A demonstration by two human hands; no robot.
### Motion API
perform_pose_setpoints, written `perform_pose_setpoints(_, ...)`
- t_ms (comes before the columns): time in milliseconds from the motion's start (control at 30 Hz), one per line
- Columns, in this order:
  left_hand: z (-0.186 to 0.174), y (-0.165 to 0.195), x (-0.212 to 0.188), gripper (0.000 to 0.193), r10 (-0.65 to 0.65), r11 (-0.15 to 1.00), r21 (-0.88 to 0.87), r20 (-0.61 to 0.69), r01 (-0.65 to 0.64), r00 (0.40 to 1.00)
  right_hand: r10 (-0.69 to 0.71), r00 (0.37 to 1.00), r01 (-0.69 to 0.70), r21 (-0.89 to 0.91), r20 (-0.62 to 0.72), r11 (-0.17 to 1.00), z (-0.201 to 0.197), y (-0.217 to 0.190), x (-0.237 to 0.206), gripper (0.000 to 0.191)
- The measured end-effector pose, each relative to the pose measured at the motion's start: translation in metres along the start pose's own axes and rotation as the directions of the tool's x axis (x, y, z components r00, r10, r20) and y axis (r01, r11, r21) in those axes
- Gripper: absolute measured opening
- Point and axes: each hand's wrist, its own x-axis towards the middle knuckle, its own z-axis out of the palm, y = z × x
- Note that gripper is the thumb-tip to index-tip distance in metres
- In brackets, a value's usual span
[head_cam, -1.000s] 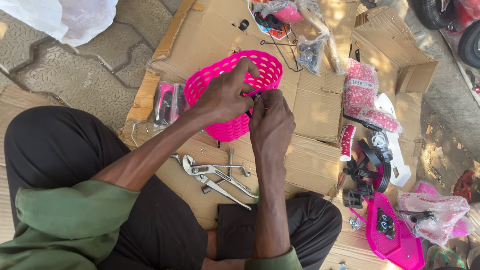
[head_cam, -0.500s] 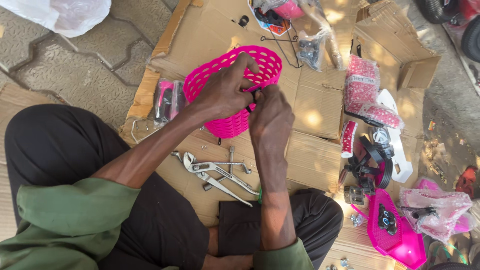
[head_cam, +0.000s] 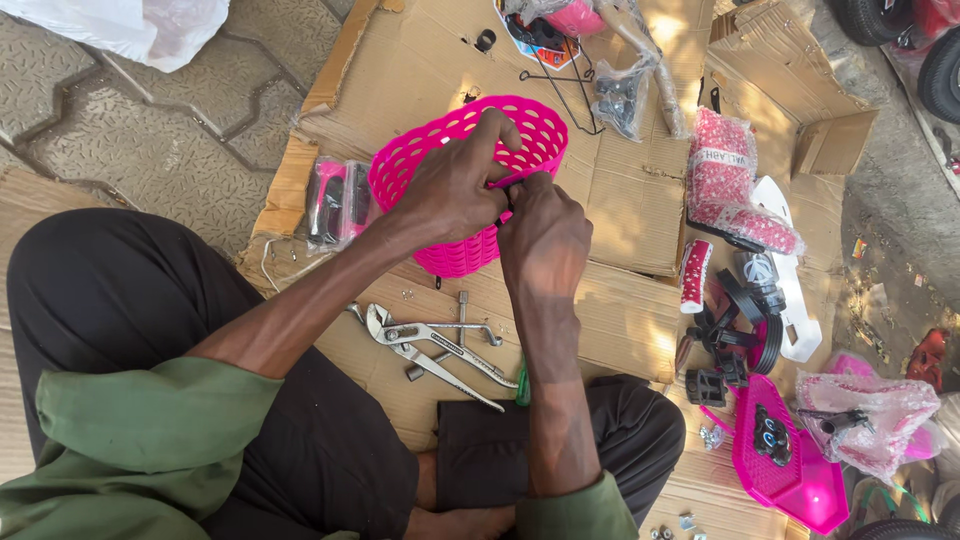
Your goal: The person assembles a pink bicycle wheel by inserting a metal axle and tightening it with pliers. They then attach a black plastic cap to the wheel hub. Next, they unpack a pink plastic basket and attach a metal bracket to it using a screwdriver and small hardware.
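Left hand (head_cam: 450,190): I have it draped over the near rim of the basket (head_cam: 540,135), fingers hooked inside, gripping the wall.

Right hand (head_cam: 545,235): pressed against the left at the same stretch of rim, fingertips pinched on something small there; what it is I cannot tell, the hands hide it.

Step, as I judge it: fixing a small part at the rim. Done well, the left keeps the wall from flexing while the right works in short, square movements; the perforated plastic looks soft, so force should stay light.

Basket: pink, perforated, on the cardboard (head_cam: 630,320) near its middle, tilted with the mouth opening up and away from me. Its long axis runs roughly left to right across the sheet.

Tools (head_cam: 430,345): pliers and wrenches, on the cardboard's near edge, between my knees, apart from both hands.

Packet (head_cam: 335,200): wrapped, pink and black, at the left edge, just beside the basket.

Loose parts (head_cam: 745,300): black and pink, toward the right edge.
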Motion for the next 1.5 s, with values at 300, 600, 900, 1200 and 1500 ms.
perform_pose_setpoints(300,0.001,0.0,0.002,0.051,-0.028,1.0,-0.015,0.014,0.028,1.0,-0.044,0.998,0.05,0.128,-0.053,0.991,-0.009,0.007,-0.003,0.013)
perform_pose_setpoints(600,0.0,0.0,-0.001,0.044,0.002,0.999,-0.05,-0.025,-0.004,1.0,0.019,0.999,-0.021,0.042,0.047,0.999,-0.001,0.005,0.004,0.02)
perform_pose_setpoints(900,0.008,-0.014,0.001,0.051,0.115,0.983,-0.143,-0.009,-0.115,0.993,-0.073,0.995,0.077,0.075,-0.064,0.994,-0.002,0.01,-0.002,0.012)
perform_pose_setpoints(1200,0.004,-0.003,0.004,0.051,-0.066,0.997,-0.046,0.014,0.067,0.998,-0.056,0.995,0.069,0.171,-0.08,0.983,-0.01,0.01,-0.001,0.011)
perform_pose_setpoints(1500,0.005,0.0,-0.001,0.044,0.036,0.999,-0.024,-0.044,-0.037,0.998,-0.003,0.999,0.006,0.058,-0.041,0.998,-0.002,0.007,0.005,0.017)
